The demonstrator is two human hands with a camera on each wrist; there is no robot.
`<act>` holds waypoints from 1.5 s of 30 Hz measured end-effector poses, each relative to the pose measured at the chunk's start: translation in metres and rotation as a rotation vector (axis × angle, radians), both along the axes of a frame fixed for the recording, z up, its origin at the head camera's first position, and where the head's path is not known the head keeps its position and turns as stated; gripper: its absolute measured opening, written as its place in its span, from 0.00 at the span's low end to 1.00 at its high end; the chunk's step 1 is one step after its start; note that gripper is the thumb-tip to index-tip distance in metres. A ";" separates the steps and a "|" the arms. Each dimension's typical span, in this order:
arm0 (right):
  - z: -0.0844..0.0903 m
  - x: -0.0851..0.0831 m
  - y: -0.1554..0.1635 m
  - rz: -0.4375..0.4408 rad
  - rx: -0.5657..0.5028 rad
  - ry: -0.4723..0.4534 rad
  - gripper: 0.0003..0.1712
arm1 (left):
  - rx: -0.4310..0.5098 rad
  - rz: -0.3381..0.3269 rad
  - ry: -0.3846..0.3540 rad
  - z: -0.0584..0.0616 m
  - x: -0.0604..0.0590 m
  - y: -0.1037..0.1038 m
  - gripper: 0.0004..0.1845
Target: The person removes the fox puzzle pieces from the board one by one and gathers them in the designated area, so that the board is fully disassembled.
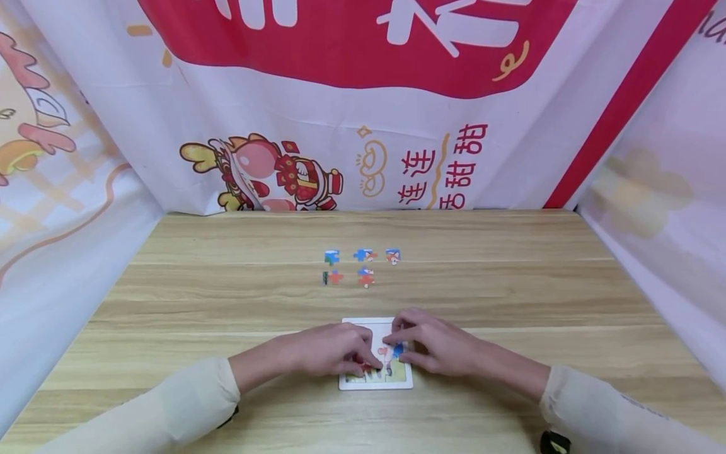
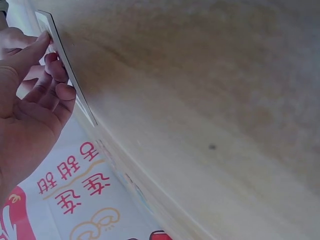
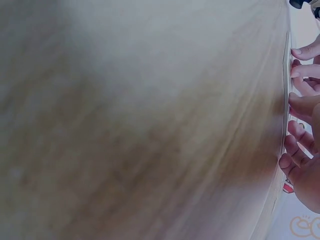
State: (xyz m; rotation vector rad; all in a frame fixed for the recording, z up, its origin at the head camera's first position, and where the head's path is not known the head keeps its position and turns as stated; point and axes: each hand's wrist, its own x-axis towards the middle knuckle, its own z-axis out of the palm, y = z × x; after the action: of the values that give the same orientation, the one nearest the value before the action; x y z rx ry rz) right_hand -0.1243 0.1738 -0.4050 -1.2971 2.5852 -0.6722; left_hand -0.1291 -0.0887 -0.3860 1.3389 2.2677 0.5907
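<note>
A small white-framed jigsaw puzzle board [image 1: 377, 386] lies on the table, with picture pieces in its lower part and a pale bare area above. My left hand [image 1: 334, 350] reaches over its left side, fingertips down on the pieces near the lower middle. From the right, my right hand [image 1: 439, 343] spreads its fingers over the right edge, around a blue patch of the picture [image 1: 398, 350]. Its fingertips touch the board. In the left wrist view the left hand [image 2: 37, 95] appears beside the board's edge [image 2: 75, 82]. The fingers hide part of the picture.
Behind the board, several loose jigsaw pieces lie in two rows, among them a blue and orange piece [image 1: 365, 277] and a corner piece with a fox-like face [image 1: 392, 256]. The wooden table [image 1: 227, 284] is bordered by printed cloth [image 1: 317, 107] at the back and sides.
</note>
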 end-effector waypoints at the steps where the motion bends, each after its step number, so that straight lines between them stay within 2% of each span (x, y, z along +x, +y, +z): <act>1: 0.000 0.000 0.000 0.003 -0.003 0.000 0.19 | 0.004 0.002 -0.005 0.000 0.000 0.000 0.15; 10: 0.001 -0.001 -0.001 -0.010 0.005 -0.033 0.19 | 0.031 0.022 -0.021 -0.002 -0.001 -0.001 0.14; 24: 0.003 -0.002 -0.007 -0.059 -0.061 -0.135 0.14 | 0.024 0.018 -0.050 -0.002 -0.002 0.000 0.15; 45: 0.003 -0.002 -0.007 -0.075 -0.106 -0.166 0.15 | -0.041 -0.037 0.044 -0.001 0.001 0.000 0.19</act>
State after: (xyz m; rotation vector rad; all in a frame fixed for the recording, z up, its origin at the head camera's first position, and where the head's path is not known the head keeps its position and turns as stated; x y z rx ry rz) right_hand -0.1260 0.1670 -0.4018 -1.1248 2.5037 -0.9018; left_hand -0.1284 -0.0892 -0.3868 1.3836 2.2724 0.5045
